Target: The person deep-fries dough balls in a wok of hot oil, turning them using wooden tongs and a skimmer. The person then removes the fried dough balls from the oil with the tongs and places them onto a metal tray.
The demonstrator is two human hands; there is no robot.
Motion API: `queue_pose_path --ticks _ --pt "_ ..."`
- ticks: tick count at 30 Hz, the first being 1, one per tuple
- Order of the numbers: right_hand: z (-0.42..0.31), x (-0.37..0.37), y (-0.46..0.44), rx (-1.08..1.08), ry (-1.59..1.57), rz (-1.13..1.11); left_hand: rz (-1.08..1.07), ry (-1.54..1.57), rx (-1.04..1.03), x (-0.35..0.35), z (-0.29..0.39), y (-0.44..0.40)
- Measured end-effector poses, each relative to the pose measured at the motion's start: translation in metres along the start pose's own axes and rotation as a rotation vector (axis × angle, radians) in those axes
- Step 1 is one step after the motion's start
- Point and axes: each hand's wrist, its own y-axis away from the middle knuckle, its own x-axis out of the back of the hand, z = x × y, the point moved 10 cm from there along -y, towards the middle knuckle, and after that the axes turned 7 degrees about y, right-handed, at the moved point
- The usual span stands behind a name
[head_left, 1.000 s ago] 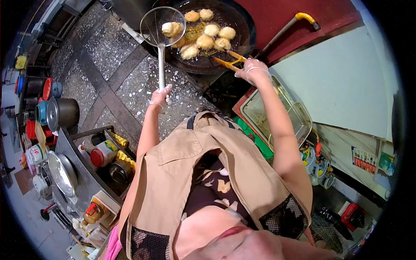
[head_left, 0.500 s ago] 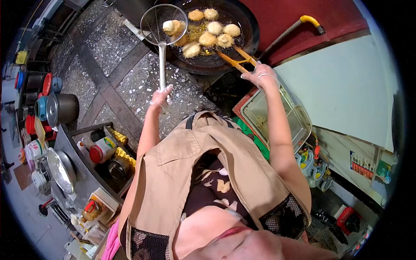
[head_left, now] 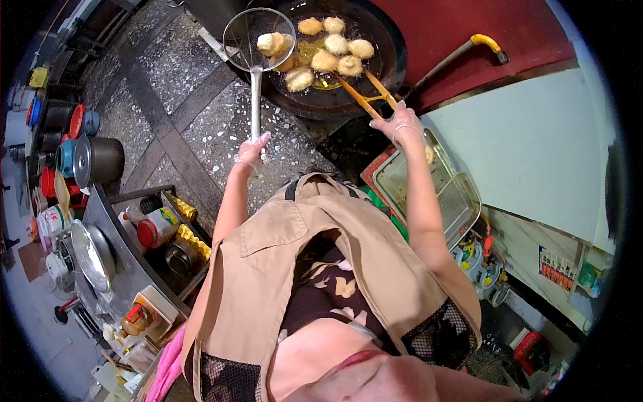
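My left hand (head_left: 252, 153), in a clear plastic glove, is closed around the metal handle of a mesh skimmer (head_left: 256, 100). Pale golden fried dough pieces (head_left: 270, 44) show at its mesh, over the left side of a dark wok (head_left: 394, 57). Several more round dough pieces (head_left: 325, 61) float in the wok's hot oil. My right hand (head_left: 402, 126), also gloved, grips wooden tongs (head_left: 365, 102) whose two prongs are spread. The prong tips are beside the nearest dough piece (head_left: 349, 65); whether they touch it I cannot tell.
A rectangular metal tray (head_left: 395, 175) with a wire basket (head_left: 462, 201) lies below my right forearm. A yellow-gripped rod (head_left: 485, 43) leans by the red panel (head_left: 442, 27). On the left stand a lidded pot (head_left: 99, 161) and a counter with a metal bowl (head_left: 92, 254).
The view has shifted slightly. My right hand has drawn a little toward me with the tongs, and a pale piece in the tray now shows beside my wrist. The skimmer stays almost where it was.
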Motion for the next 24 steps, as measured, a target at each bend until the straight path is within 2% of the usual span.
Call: queue_pose_path --ticks 4,6,7,8,11,12,14,15,19,21,24 --pt "0.001 -0.008 -0.004 -0.003 -0.101 0.01 -0.008 0.015 0.02 -0.002 -0.001 0.001" --pt "-0.001 -0.026 -0.009 0.027 -0.328 -0.121 -0.007 0.023 0.03 -0.002 -0.005 -0.001" --pt "0.001 -0.036 -0.012 0.016 -0.467 -0.108 -0.007 0.011 0.016 -0.001 -0.005 -0.003" --pt "0.002 -0.045 -0.016 0.015 -0.467 -0.108 -0.007 0.0 0.003 -0.001 -0.005 -0.004" --pt "0.001 -0.087 -0.032 -0.039 -0.867 -0.268 -0.01 0.043 0.02 -0.004 -0.007 -0.004" --pt "0.0 -0.082 -0.027 -0.039 -0.866 -0.268 -0.011 0.043 0.021 -0.003 -0.01 -0.006" --pt "-0.017 -0.081 -0.01 -0.008 -1.178 -0.431 -0.027 0.057 -0.003 -0.004 -0.013 -0.01" --pt "-0.019 -0.079 -0.009 -0.025 -1.272 -0.375 -0.027 0.059 -0.002 -0.004 -0.013 -0.009" --pt "-0.02 -0.069 -0.004 -0.034 -1.317 -0.36 -0.042 0.046 0.01 -0.005 -0.012 -0.004" --pt "-0.028 -0.072 -0.002 -0.047 -1.613 -0.475 -0.031 0.021 0.017 -0.005 -0.011 -0.002" --pt "-0.032 -0.081 -0.004 -0.089 -1.751 -0.583 -0.014 0.008 0.021 -0.003 -0.013 0.001"
